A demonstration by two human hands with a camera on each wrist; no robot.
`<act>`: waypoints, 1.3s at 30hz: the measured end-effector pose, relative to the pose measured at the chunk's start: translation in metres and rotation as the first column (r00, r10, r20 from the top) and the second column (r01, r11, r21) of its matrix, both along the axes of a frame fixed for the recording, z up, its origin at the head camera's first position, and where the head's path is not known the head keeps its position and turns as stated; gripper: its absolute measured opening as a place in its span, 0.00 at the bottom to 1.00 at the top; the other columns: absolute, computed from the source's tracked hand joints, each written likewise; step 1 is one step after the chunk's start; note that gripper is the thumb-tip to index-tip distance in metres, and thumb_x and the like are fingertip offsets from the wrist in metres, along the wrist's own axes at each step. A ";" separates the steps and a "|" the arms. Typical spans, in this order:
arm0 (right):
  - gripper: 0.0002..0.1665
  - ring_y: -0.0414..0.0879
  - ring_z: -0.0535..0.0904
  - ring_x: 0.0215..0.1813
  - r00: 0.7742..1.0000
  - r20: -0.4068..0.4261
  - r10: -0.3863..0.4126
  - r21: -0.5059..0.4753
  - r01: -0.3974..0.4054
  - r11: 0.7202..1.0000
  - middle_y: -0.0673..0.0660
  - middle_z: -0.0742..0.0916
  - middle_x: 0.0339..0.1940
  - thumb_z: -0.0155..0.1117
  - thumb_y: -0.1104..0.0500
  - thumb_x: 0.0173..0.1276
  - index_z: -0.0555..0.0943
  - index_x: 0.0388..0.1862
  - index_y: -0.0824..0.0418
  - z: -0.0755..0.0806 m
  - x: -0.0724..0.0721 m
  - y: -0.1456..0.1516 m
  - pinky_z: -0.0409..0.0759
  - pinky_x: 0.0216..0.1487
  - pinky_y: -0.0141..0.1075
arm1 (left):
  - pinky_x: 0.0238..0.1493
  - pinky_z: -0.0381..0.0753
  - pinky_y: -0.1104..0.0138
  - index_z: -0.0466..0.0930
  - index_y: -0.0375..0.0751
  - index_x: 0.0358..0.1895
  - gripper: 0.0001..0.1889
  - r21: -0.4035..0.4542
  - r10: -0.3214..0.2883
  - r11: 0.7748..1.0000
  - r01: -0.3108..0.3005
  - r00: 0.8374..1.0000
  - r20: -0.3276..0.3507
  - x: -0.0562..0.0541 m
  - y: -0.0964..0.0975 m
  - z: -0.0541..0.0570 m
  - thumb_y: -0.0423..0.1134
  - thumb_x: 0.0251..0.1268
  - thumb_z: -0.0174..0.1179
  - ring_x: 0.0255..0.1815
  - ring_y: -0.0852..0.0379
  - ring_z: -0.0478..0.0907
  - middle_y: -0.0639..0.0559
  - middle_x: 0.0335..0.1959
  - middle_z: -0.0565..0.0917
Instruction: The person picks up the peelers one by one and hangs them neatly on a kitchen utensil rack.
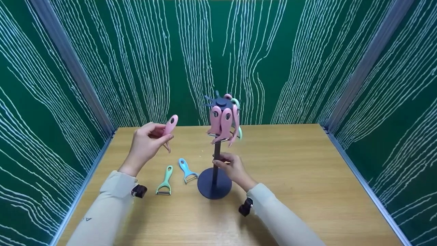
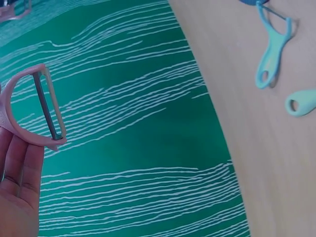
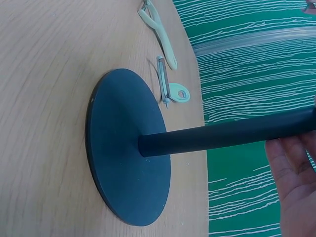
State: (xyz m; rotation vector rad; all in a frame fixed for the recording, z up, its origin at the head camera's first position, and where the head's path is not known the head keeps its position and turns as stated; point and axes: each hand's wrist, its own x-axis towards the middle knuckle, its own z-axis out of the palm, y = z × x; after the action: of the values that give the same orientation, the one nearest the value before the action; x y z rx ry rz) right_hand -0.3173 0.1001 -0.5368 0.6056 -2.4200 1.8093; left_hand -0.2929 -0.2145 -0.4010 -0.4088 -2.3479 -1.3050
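Observation:
My left hand [image 1: 147, 142] pinches a pink peeler [image 1: 170, 125] above the table, its handle with the hole pointing up. In the left wrist view, that peeler's metal blade [image 2: 47, 106] shows beyond the fingers. My right hand [image 1: 233, 167] grips the post [image 3: 222, 133] of a dark stand with a round base [image 1: 205, 186]. Several pink peelers [image 1: 226, 124] and green ones [image 1: 240, 132] hang by their handle holes from hooks at the stand's top [image 1: 222, 102]. The hooks on its left side carry nothing.
A green peeler [image 1: 167, 179] and a blue peeler [image 1: 185, 168] lie on the wooden table [image 1: 290, 191], left of the stand's base. Green walls with white wavy lines [image 1: 191, 61] close in the back and sides.

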 end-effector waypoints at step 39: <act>0.12 0.49 0.88 0.50 0.999 0.052 -0.001 -0.018 0.002 1.000 0.60 0.93 0.46 0.68 0.63 0.80 0.90 0.57 0.63 -0.001 0.000 -0.001 0.91 0.55 0.44 | 0.44 0.88 0.73 0.92 0.36 0.53 0.15 0.022 -0.197 0.978 0.206 0.958 -0.207 0.015 0.058 0.064 0.35 0.64 0.79 0.37 0.59 0.87 0.45 0.39 0.86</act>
State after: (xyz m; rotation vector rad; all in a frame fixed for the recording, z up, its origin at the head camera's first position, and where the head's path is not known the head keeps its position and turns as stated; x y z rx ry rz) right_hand -0.3174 0.0995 -0.5382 0.5619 -2.4330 1.8672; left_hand -0.2783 -0.1562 -0.3372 -0.7486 -2.1477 -1.3311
